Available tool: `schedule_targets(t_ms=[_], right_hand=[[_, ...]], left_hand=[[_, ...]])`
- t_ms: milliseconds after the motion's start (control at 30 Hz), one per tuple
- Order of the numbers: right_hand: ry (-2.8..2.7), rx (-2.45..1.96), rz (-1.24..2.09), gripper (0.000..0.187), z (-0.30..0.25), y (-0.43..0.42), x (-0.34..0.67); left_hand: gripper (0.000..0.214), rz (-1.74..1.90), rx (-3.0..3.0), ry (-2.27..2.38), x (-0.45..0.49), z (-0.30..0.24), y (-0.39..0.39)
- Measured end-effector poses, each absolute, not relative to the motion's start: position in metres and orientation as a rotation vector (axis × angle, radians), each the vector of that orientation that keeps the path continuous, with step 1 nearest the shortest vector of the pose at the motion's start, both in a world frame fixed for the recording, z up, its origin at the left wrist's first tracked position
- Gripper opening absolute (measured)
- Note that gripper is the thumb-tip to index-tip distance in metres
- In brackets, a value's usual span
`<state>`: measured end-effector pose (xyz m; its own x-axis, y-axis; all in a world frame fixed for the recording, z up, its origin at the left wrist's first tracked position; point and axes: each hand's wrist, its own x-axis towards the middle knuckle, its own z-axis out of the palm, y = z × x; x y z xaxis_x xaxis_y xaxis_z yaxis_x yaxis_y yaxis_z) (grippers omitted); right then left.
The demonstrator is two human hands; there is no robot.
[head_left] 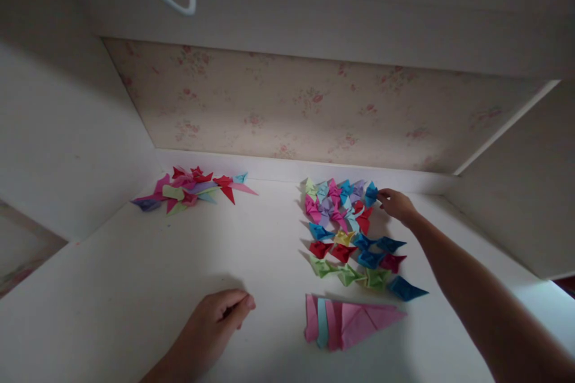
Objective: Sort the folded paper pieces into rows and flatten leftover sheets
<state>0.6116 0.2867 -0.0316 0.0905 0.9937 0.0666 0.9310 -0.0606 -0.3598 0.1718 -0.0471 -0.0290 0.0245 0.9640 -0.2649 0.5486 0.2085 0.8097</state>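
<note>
From the head camera, your right hand (395, 203) is stretched out to the far end of the white desk (135, 287), fingertips pinched on a blue folded paper piece (371, 194) at the top right corner of the big cluster of folded pieces (348, 233). That blue piece sits in the back row, right against its purple neighbour, close to the raised ledge under the flowered back panel (314, 102). Whether the piece is lifted or just touched against the desk, you can't tell from here (the fingers cover its edge). Your left hand (215, 320) rests near you on the desk, fingers curled loosely with thumb meeting fingertips, and nothing shows inside it. Just to its right lies a small stack of flat paper sheets (345, 323), pink with one pale blue strip, partly folded into a point. Beyond that stack, the cluster runs in rough rows: green pieces nearest, then red, yellow and blue, then pink, purple and light blue at the back. Well apart, over at the far left corner, sits a second pile of folded pieces (191, 190), mostly pink and red. A white hanger (179, 3) hangs at the top left.
</note>
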Motion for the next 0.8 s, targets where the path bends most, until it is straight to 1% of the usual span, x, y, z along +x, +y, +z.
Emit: schedule_targets(t_ms=[467,667,800], right_hand=[[-1.988,-2.082,0.242,0.029,-0.037,0.299,0.609],[-1.906,-2.075,0.230,0.030,-0.030,0.287,0.611],[-1.813,-2.029,0.198,0.028,-0.017,0.267,0.611]], left_hand=[[0.046,0.640,1.445,1.624,0.170,-0.029,-0.045],[0.042,0.700,1.447,1.600,0.163,-0.027,-0.041],[0.039,0.751,1.408,1.585,0.161,-0.024,-0.043]])
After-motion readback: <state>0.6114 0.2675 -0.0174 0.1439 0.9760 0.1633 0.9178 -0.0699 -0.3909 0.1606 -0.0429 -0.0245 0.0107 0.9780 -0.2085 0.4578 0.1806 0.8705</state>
